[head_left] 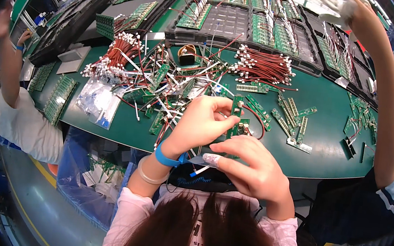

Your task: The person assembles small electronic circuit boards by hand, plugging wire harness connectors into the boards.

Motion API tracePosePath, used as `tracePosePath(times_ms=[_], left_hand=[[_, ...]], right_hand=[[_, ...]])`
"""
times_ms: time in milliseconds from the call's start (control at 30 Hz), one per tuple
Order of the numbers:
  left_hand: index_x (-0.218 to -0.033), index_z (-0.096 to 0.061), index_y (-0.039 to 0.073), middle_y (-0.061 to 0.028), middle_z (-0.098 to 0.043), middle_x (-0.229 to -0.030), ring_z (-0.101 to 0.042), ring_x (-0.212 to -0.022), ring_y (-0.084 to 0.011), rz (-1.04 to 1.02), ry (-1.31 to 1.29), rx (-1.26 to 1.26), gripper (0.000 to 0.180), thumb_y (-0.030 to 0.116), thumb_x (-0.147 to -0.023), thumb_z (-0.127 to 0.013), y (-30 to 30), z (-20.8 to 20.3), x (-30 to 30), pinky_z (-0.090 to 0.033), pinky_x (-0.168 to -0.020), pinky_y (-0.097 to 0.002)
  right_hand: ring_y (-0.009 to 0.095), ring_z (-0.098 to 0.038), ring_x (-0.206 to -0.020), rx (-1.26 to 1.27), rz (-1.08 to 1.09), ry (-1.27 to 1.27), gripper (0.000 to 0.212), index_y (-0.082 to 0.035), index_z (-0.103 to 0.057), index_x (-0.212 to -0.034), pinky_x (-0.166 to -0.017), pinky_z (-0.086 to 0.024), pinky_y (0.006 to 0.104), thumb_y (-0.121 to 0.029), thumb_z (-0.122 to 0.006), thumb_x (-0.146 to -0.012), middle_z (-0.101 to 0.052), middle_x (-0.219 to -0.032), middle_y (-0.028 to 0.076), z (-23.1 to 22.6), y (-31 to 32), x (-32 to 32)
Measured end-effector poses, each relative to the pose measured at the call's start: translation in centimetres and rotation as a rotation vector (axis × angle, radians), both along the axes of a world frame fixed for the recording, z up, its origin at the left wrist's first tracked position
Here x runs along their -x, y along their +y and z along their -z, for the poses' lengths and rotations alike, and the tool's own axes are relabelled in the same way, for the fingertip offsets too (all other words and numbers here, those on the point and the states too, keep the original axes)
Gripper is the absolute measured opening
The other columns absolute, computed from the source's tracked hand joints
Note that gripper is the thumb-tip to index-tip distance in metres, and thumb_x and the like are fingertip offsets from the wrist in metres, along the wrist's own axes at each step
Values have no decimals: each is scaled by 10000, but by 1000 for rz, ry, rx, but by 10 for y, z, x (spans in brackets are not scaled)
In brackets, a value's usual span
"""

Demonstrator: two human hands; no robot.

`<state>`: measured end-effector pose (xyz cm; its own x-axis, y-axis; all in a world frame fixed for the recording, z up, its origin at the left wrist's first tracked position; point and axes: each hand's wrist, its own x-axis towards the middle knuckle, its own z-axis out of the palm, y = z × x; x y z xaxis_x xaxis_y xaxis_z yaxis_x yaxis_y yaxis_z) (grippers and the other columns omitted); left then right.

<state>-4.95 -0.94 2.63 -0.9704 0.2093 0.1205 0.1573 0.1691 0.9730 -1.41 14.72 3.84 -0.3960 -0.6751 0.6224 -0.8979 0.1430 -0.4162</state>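
A narrow green circuit board (237, 106) is pinched upright between the thumb and fingers of my left hand (202, 123). A red and black wire (258, 120) curves beside that board, and another green board lies just below the fingertips. Lower and to the right is my right hand (257, 171), bent inward, with a whitish cover on one fingertip. From beneath that covered finger sticks out a white flat cable (199, 171) with a blue end, which the right fingers appear to grip. The exact grip is partly hidden. A blue band (166, 157) circles my left wrist.
Bundles of red wires (264, 66) and tangled cables cover the table (280, 159) ahead. Loose boards (292, 115) lie right. Black trays (225, 22) of boards stand at the back. Co-workers' arms (381, 61) reach in on both sides. A blue-lined bin (82, 192) stands lower left.
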Motion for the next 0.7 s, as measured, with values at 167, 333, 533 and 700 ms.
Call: tracePosePath(times_ms=[167, 333, 533, 700], left_hand=[[-856, -587, -54, -19, -582, -707, -524, -561, -33, 69, -109, 39, 138, 21, -741, -589, 1, 1, 4, -430, -485, -183], [-796, -597, -30, -53, -601, -668, -556, -537, -66, 54, -138, 47, 140, 74, -703, -604, -3, 7, 5, -438, -484, -206], [-805, -600, -29, -62, -606, -678, -569, -580, -72, 66, -119, 46, 144, 74, -704, -596, -4, 14, 10, -453, -512, -208], [-847, -600, -43, -52, -614, -759, -585, -644, -88, 16, -112, -212, 140, 36, -730, -603, -7, 11, -4, -484, -565, -214]], right_hand=[[239, -558, -806, 9, -2, -87, 228, -38, -580, -848, -695, -437, 319, -26, -649, -631, -576, -925, 77, 8, 1, 8], [225, -553, -710, 22, -93, -140, 206, -42, -594, -829, -620, -435, 312, -21, -649, -632, -576, -823, 63, 13, -3, 13], [216, -544, -637, 70, -96, -248, 173, -45, -605, -811, -574, -439, 295, -11, -645, -646, -557, -738, 58, 14, -7, 18], [152, -566, -680, 252, 156, -516, 95, 17, -559, -786, -614, -446, 249, 52, -566, -698, -554, -732, 81, 12, -12, 5]])
